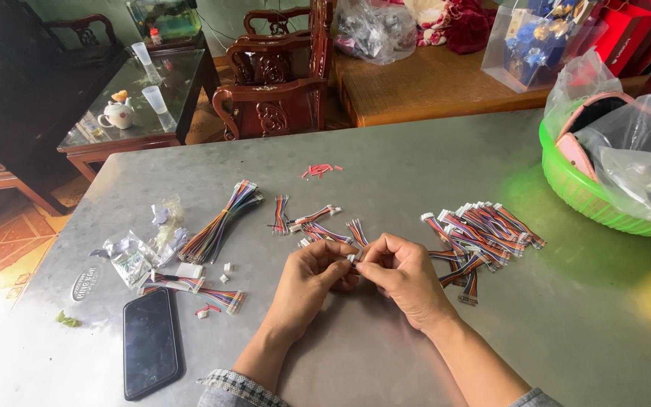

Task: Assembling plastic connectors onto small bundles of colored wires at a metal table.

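Both hands meet over the grey table (416, 158). The left hand (312, 280) and right hand (404, 277) pinch a small wire harness (353, 258) between their fingertips — light, floppy, probably best held by its stiff white connector. The finished pile (484, 226) lies just beside — a phone (150, 341) sits left.
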